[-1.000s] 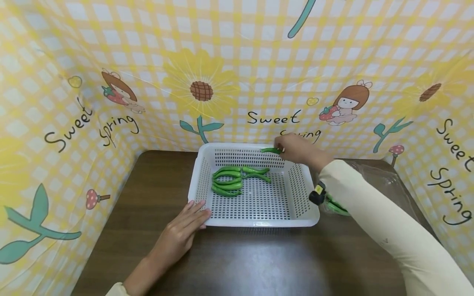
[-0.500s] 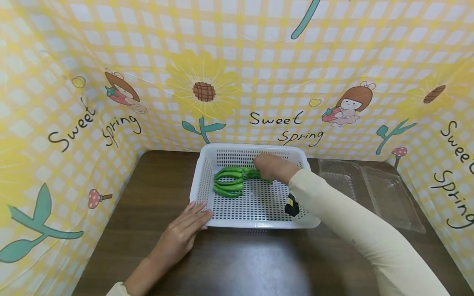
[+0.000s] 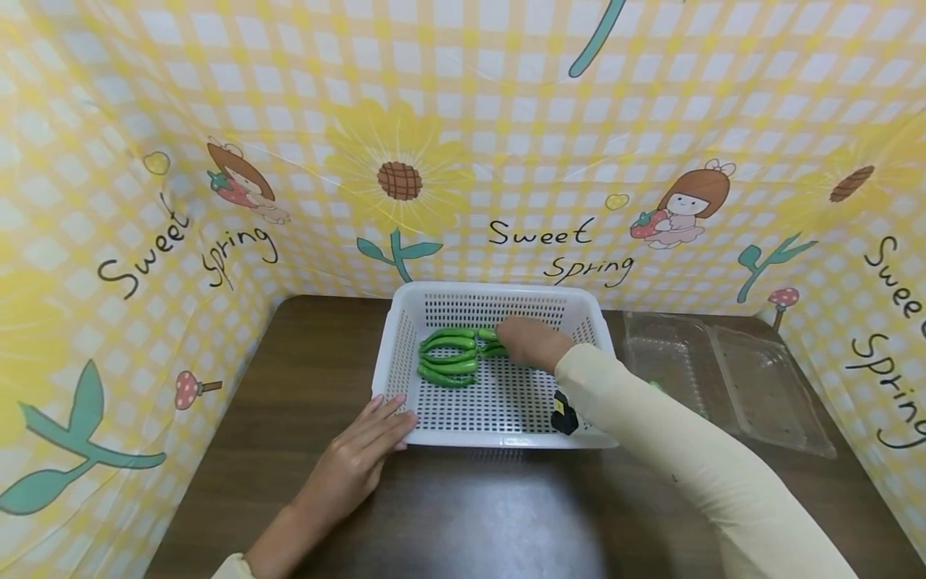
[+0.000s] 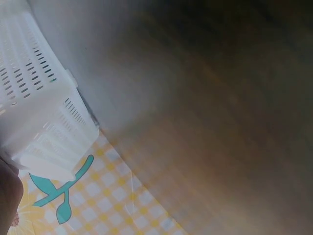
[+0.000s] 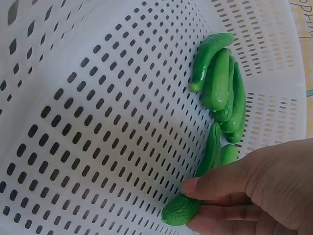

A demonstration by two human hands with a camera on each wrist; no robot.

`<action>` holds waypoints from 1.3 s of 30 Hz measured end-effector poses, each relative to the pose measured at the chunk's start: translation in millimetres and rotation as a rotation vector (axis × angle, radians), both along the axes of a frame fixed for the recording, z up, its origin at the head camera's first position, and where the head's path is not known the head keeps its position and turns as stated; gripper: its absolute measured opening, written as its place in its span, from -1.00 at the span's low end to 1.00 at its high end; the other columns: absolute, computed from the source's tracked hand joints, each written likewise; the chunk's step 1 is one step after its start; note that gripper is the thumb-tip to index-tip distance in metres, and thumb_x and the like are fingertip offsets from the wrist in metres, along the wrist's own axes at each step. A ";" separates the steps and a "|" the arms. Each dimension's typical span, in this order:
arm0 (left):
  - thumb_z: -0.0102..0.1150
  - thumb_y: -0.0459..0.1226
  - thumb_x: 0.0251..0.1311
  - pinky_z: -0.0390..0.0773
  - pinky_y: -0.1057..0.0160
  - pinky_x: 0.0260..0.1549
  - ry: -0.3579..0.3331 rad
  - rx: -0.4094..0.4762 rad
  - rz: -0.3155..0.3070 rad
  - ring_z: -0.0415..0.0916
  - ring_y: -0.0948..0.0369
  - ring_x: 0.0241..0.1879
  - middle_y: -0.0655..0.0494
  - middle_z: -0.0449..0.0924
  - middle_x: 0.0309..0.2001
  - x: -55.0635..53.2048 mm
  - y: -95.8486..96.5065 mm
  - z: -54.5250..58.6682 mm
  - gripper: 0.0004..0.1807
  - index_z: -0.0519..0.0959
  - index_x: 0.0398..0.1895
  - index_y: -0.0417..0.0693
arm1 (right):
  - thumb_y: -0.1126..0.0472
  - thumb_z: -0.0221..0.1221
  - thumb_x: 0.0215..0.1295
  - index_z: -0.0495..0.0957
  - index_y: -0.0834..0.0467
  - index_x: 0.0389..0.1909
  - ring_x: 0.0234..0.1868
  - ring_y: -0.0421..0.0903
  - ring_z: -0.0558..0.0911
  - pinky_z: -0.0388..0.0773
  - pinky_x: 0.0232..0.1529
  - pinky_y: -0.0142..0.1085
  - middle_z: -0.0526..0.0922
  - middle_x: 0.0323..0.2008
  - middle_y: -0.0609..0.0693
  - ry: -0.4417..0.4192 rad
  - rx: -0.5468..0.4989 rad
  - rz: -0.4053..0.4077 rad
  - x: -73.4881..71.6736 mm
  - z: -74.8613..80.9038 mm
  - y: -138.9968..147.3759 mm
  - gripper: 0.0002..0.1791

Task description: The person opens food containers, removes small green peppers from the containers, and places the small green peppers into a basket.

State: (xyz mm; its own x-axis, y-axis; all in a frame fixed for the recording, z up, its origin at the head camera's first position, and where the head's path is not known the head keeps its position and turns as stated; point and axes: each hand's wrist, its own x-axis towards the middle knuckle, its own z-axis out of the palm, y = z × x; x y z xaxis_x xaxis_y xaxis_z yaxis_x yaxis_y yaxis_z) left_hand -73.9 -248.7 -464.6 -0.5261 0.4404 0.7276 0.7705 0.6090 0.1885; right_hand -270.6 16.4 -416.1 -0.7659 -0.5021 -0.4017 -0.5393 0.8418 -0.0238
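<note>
A white perforated plastic basket (image 3: 499, 438) stands on the table with several green chili peppers (image 3: 448, 369) lying side by side in its left half. My right hand (image 3: 531, 342) reaches down inside the basket. In the right wrist view its thumb and fingers pinch a green chili pepper (image 5: 178, 211) just over the basket floor, close by the other peppers. My left hand (image 3: 362, 446) rests with extended fingers on the basket's front left corner. In the left wrist view the side of the basket (image 4: 54, 142) shows, with a dark bit of the hand at the lower left edge.
A clear plastic clamshell box (image 3: 774, 394) lies unfolded right of the basket, partly under my right sleeve (image 3: 651, 426), with a bit of green showing in it. A yellow checked cloth (image 3: 463, 161) closes off the back and sides of the brown table (image 3: 304, 362).
My right hand has carried a pepper from above the basket's back right rim down and left to the basket floor beside the others. The left hand stays on the corner.
</note>
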 end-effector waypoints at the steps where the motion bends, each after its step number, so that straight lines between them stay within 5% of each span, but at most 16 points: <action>1: -0.06 -0.21 0.59 0.45 -0.01 0.47 0.000 0.003 -0.001 0.67 -0.15 0.15 -0.16 0.76 0.02 -0.1 0.2 -0.5 -0.61 0.67 0.11 -0.29 | 0.43 0.22 0.34 0.64 0.14 -0.08 -0.15 -0.08 0.66 0.75 0.05 -0.19 0.72 -0.09 0.05 -0.003 0.004 -0.003 -0.3 -1.0 0.1 -0.79; 14: -0.05 -0.22 0.58 0.46 -0.04 0.45 0.005 0.012 -0.004 0.67 -0.16 0.14 -0.17 0.77 0.00 -0.6 0.8 -1.1 -0.62 0.68 0.10 -0.29 | 0.49 0.33 0.19 0.64 0.14 -0.05 -0.16 -0.08 0.61 0.72 0.03 -0.22 0.71 -0.04 0.05 -0.044 -0.021 -0.032 -7.4 -4.9 3.9 -0.66; 20: -0.05 -0.23 0.58 0.47 -0.05 0.44 0.007 0.011 -0.003 0.67 -0.16 0.14 -0.17 0.76 0.00 -1.1 1.3 -2.1 -0.63 0.68 0.10 -0.29 | 0.37 0.22 0.39 0.65 0.17 -0.06 -0.23 -0.05 0.64 0.74 -0.08 -0.18 0.71 -0.18 0.07 0.068 -0.005 0.004 -15.2 10.2 20.1 -0.84; 26: -0.03 -0.24 0.56 0.46 -0.04 0.46 0.012 0.024 -0.007 0.68 -0.16 0.13 -0.17 0.76 0.01 -1.2 3.1 -4.7 -0.64 0.68 0.10 -0.30 | 0.17 0.11 0.52 0.62 0.15 -0.15 -0.40 -0.06 0.59 0.63 -0.38 -0.20 0.66 -0.35 0.02 0.201 -0.076 -0.027 -29.9 42.5 73.0 -0.84; 31: -0.02 -0.24 0.56 0.47 -0.05 0.45 0.019 0.030 -0.005 0.68 -0.16 0.13 -0.18 0.76 0.01 -2.1 2.6 -3.6 -0.64 0.68 0.09 -0.31 | 0.19 0.18 0.44 0.59 0.17 -0.30 -0.40 -0.01 0.55 0.54 -0.42 -0.14 0.64 -0.38 0.06 0.275 -0.159 -0.098 -36.9 63.2 128.3 -0.86; 35: -0.02 -0.24 0.56 0.47 -0.04 0.45 0.018 0.024 -0.006 0.68 -0.16 0.13 -0.19 0.76 0.00 -2.9 1.5 -0.5 -0.63 0.68 0.08 -0.31 | 0.25 0.17 0.40 0.55 0.17 -0.40 -0.46 -0.03 0.52 0.50 -0.48 -0.18 0.61 -0.45 0.05 0.277 -0.188 -0.137 -34.4 58.1 173.4 -0.84; 39: -0.04 -0.23 0.57 0.46 -0.02 0.46 0.017 0.010 -0.005 0.68 -0.16 0.13 -0.18 0.76 0.00 -3.6 0.5 1.4 -0.63 0.68 0.08 -0.31 | 0.27 0.18 0.37 0.54 0.14 -0.47 -0.51 -0.10 0.46 0.42 -0.52 -0.29 0.56 -0.53 -0.03 0.167 -0.182 -0.160 -26.4 40.9 213.9 -0.82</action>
